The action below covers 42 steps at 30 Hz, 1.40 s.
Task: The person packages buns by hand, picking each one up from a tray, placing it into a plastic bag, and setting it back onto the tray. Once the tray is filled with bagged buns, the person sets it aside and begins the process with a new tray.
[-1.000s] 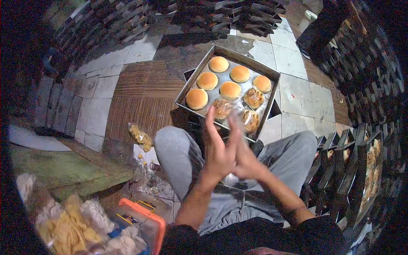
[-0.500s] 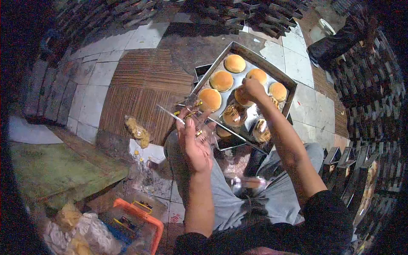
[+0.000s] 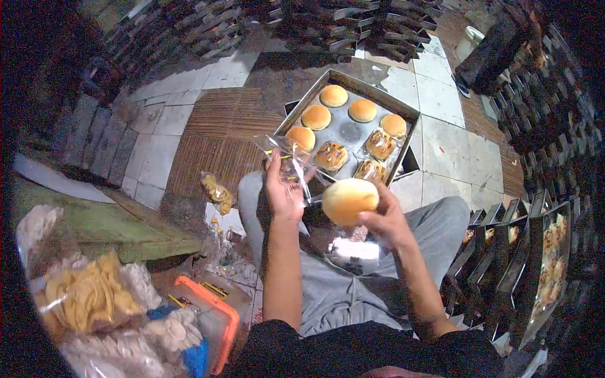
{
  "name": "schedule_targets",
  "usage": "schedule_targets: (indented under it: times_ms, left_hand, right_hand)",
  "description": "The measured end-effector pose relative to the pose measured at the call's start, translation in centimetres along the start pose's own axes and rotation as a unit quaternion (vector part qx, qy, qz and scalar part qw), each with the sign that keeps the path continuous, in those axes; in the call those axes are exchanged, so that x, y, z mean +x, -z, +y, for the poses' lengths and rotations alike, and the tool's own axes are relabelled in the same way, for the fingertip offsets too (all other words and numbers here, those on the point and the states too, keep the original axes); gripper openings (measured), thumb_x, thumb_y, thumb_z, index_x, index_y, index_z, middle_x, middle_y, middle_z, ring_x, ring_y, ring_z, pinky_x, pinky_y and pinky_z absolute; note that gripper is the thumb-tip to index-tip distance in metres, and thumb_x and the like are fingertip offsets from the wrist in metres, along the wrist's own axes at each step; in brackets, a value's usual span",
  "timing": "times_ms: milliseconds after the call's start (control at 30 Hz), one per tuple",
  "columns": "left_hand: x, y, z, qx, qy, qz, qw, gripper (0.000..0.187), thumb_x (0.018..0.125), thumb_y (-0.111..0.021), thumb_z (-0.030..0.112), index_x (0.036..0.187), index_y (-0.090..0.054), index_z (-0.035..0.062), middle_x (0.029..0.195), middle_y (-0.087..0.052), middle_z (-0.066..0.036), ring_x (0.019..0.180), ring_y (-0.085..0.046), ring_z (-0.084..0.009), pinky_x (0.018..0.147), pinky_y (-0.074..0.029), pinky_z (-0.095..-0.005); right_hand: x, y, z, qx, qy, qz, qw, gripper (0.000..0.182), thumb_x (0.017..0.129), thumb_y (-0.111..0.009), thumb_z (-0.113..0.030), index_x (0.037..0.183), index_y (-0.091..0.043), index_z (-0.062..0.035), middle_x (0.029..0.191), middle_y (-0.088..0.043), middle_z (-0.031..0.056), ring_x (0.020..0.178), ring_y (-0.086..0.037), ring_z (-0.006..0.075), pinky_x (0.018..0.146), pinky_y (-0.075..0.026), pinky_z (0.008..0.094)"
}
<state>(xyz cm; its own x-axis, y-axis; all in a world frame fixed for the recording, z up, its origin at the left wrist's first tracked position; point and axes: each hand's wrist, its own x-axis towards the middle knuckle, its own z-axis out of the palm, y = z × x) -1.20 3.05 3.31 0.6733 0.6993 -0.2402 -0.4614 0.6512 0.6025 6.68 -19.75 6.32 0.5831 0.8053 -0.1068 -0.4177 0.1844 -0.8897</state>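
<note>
A clear plastic bag (image 3: pixel 293 165) with yellow and dark printing lies across my left hand (image 3: pixel 285 192), its fingers curled round it. To the right of it, my right hand (image 3: pixel 387 217) grips a round golden bun (image 3: pixel 350 201) by its right side, above my lap. Beyond both hands a metal tray (image 3: pixel 411 135) holds several unwrapped buns, one of them (image 3: pixel 316 117) at its left side. Wrapped buns (image 3: pixel 331 155) in clear printed film sit in the tray's nearer part. The bun in my right hand is apart from the bag.
An orange-rimmed crate (image 3: pixel 228 315) stands at lower left beside bags of yellow stuff (image 3: pixel 91 293) and a green surface (image 3: pixel 126 236). Stacked metal trays (image 3: pixel 523 246) line the right. Another person's dark-clothed leg (image 3: pixel 495 53) and a white bucket (image 3: pixel 469 41) are at upper right.
My right hand has come back from the tray towards me with a bun, leaving a gap among the buns. My left hand still has the bag. The view has shifted slightly.
</note>
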Motion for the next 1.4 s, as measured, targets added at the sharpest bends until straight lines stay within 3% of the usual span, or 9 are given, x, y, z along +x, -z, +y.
schedule_targets:
  times_ms: [167, 367, 633, 767, 900, 1067, 1167, 1267, 1400]
  left_hand:
    - [-3.9, -3.7, 0.2, -0.017, 0.093, -0.053, 0.994, 0.052, 0.105, -0.047, 0.046, 0.142, -0.047, 0.0101, 0.135, -0.061, -0.015, 0.123, -0.061, -0.0401, 0.103, -0.048, -0.0634]
    - [-7.1, -3.5, -7.0, 0.150, -0.070, -0.067, 0.984, 0.061, 0.107, -0.040, 0.052, 0.147, -0.044, 0.0058, 0.141, -0.055, -0.013, 0.125, -0.057, -0.0289, 0.101, -0.052, -0.0455]
    - [-5.2, -3.2, -4.2, -0.025, 0.102, -0.067, 0.992, 0.061, 0.104, -0.045, 0.055, 0.137, -0.052, 0.0038, 0.119, -0.068, -0.015, 0.103, -0.070, -0.0306, 0.083, -0.061, -0.0493]
    - [-3.8, -2.6, -0.1, -0.091, 0.097, -0.065, 0.989, 0.062, 0.103, -0.045, 0.055, 0.139, -0.052, 0.0058, 0.128, -0.065, -0.020, 0.112, -0.066, -0.0420, 0.091, -0.058, -0.0600]
    - [-6.7, -3.1, 2.7, -0.055, 0.084, -0.066, 0.993, 0.062, 0.105, -0.040, 0.055, 0.138, -0.050, 0.0040, 0.125, -0.066, -0.017, 0.110, -0.068, -0.0362, 0.089, -0.060, -0.0566]
    - [-12.5, 1.3, 4.6, 0.236, 0.082, -0.060, 0.966, 0.065, 0.107, -0.032, 0.060, 0.138, -0.054, 0.0077, 0.133, -0.063, -0.016, 0.119, -0.063, -0.0310, 0.094, -0.052, -0.0451]
    - [-12.8, -0.5, 8.3, 0.720, 0.247, 0.010, 0.648, 0.052, 0.106, -0.046, 0.049, 0.131, -0.060, 0.0056, 0.131, -0.062, -0.019, 0.120, -0.060, -0.0342, 0.096, -0.049, -0.0437]
    - [-11.5, -1.8, 7.0, 0.657, -0.411, -0.032, 0.631, 0.018, 0.092, -0.071, 0.007, 0.108, -0.068, -0.0005, 0.104, -0.068, -0.017, 0.091, -0.066, -0.0367, 0.083, -0.053, -0.0426]
    - [-9.7, -1.9, 8.2, 0.562, -0.414, -0.097, 0.709, 0.004, 0.095, -0.068, 0.002, 0.099, -0.069, 0.0011, 0.091, -0.066, -0.010, 0.077, -0.066, -0.0202, 0.066, -0.051, -0.0315]
  right_hand:
    - [-0.4, -5.3, 0.6, -0.512, 0.294, -0.091, 0.802, 0.063, 0.086, -0.074, -0.007, 0.142, -0.049, 0.0002, 0.150, -0.045, 0.0253, 0.140, -0.045, 0.0434, 0.117, -0.038, 0.0484]
    - [0.5, -4.6, 0.0, -0.528, 0.202, -0.031, 0.824, 0.071, 0.092, -0.064, -0.009, 0.154, -0.032, -0.0005, 0.162, -0.021, 0.0304, 0.152, -0.017, 0.0483, 0.124, -0.024, 0.0499]
    - [-1.1, -5.9, -0.6, -0.339, 0.053, -0.059, 0.937, 0.013, 0.092, -0.069, -0.008, 0.102, -0.066, 0.0003, 0.099, -0.067, 0.0097, 0.091, -0.065, 0.0229, 0.082, -0.051, 0.0345]
    - [-1.0, -3.3, -3.9, -0.117, -0.146, -0.491, 0.851, 0.012, 0.095, -0.068, -0.011, 0.096, -0.068, 0.0007, 0.088, -0.070, 0.0102, 0.080, -0.069, 0.0187, 0.071, -0.056, 0.0329]
    - [0.4, -5.6, -1.4, -0.282, 0.168, 0.066, 0.943, 0.018, 0.088, -0.073, -0.005, 0.105, -0.070, 0.0007, 0.101, -0.071, 0.0102, 0.094, -0.069, 0.0216, 0.085, -0.055, 0.0335]
    - [1.2, -5.8, -0.1, -0.322, 0.254, 0.040, 0.911, 0.013, 0.086, -0.073, -0.003, 0.098, -0.073, 0.0007, 0.094, -0.069, 0.0118, 0.091, -0.069, 0.0223, 0.084, -0.053, 0.0340]
    - [2.2, -6.2, 0.5, -0.292, 0.220, 0.060, 0.929, 0.012, 0.088, -0.073, -0.004, 0.099, -0.072, 0.0002, 0.090, -0.069, 0.0111, 0.083, -0.068, 0.0219, 0.077, -0.054, 0.0329]
    - [3.6, -7.6, 0.2, -0.304, 0.242, 0.061, 0.919, 0.011, 0.090, -0.073, -0.007, 0.098, -0.072, -0.0005, 0.089, -0.069, 0.0111, 0.079, -0.068, 0.0219, 0.073, -0.053, 0.0320]
    - [1.2, -10.1, -4.3, -0.406, 0.362, 0.053, 0.837, 0.014, 0.085, -0.076, -0.008, 0.098, -0.073, -0.0022, 0.089, -0.068, 0.0117, 0.077, -0.067, 0.0246, 0.072, -0.054, 0.0326]
